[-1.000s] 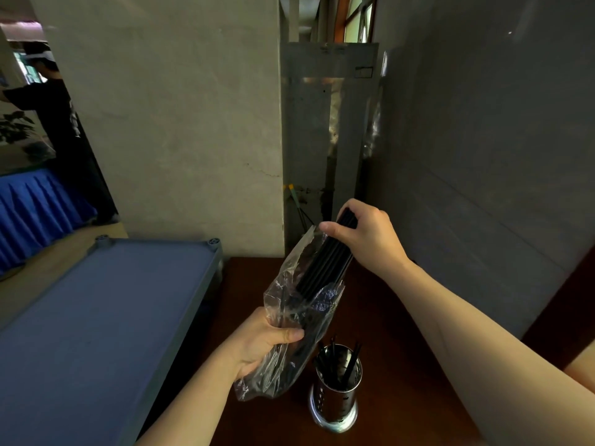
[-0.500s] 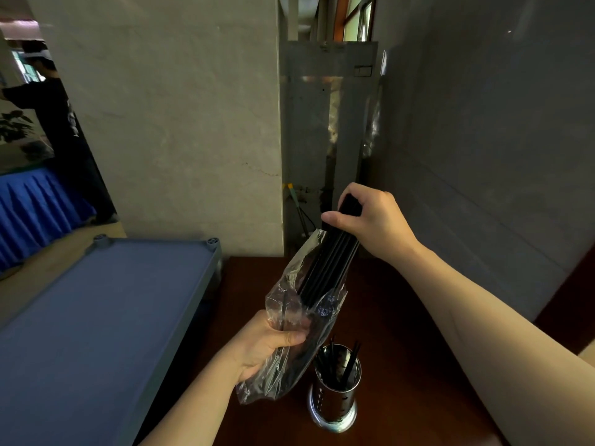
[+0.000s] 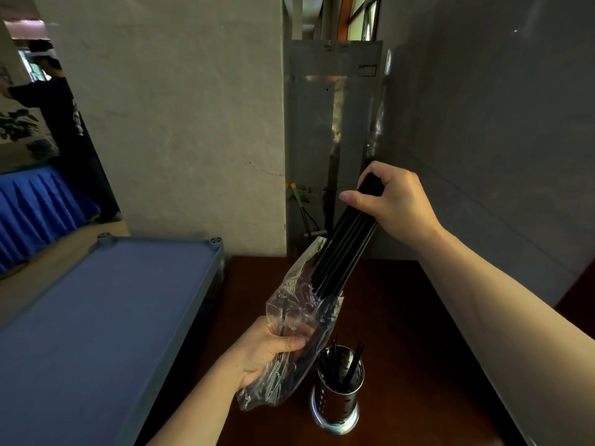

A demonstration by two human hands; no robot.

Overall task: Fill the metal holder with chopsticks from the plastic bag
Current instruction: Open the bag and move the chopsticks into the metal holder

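Observation:
My left hand (image 3: pixel 269 352) grips a crumpled clear plastic bag (image 3: pixel 294 313) above the dark wooden table. A bundle of black chopsticks (image 3: pixel 341 255) sticks out of the bag's mouth, tilted up to the right, its lower ends still inside the bag. My right hand (image 3: pixel 392 201) is closed around the bundle's upper end. A perforated metal holder (image 3: pixel 336 400) stands upright on the table just below and right of the bag, with a few black chopsticks in it.
A blue-grey cart shelf (image 3: pixel 106 317) adjoins the dark wooden table (image 3: pixel 402 349) on the left. A stone pillar and a metal panel (image 3: pixel 322 140) rise behind, a grey wall on the right. A person in dark clothes (image 3: pixel 64 117) stands far left by a blue-skirted table.
My right hand has risen up and to the right, drawing the chopstick bundle further out of the bag. My left hand and the bag stayed nearly in place.

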